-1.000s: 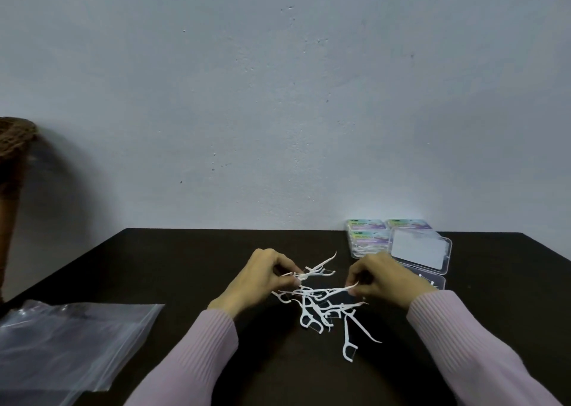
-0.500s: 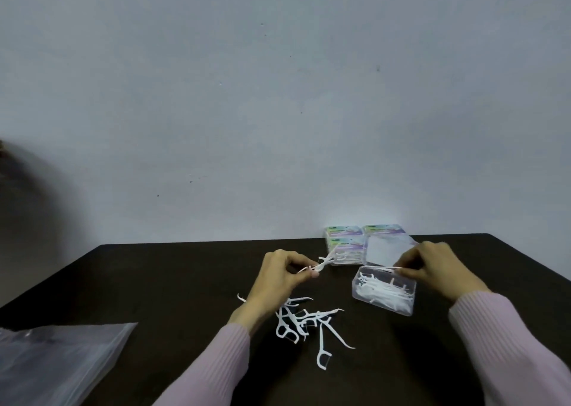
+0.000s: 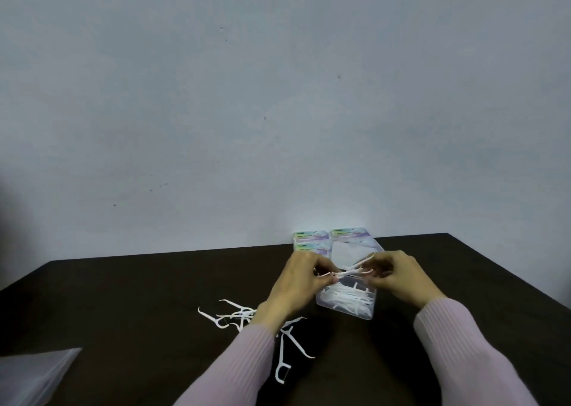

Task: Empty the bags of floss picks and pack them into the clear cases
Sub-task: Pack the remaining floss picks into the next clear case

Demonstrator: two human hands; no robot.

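Right now both hands meet above the open clear case, each grip closed on the same small bunch of floss picks. The left hand pinches the bunch at its near end between thumb and curled fingers; the right hand pinches the other end, fingers bent round the thin white handles. The bunch hangs just over the case, which already holds a layer of picks lying across its floor. Its lid stands tilted up behind it.

Just behind, against the wall, sit the closed cases with coloured labels, side by side and touching. On the dark worktop, left of the open case and partly under the left wrist, lies a loose scatter of picks; a few more lie nearer the body between the two pink sleeves. At the lower left edge, a clear plastic bag lies flat, well apart from the rest.
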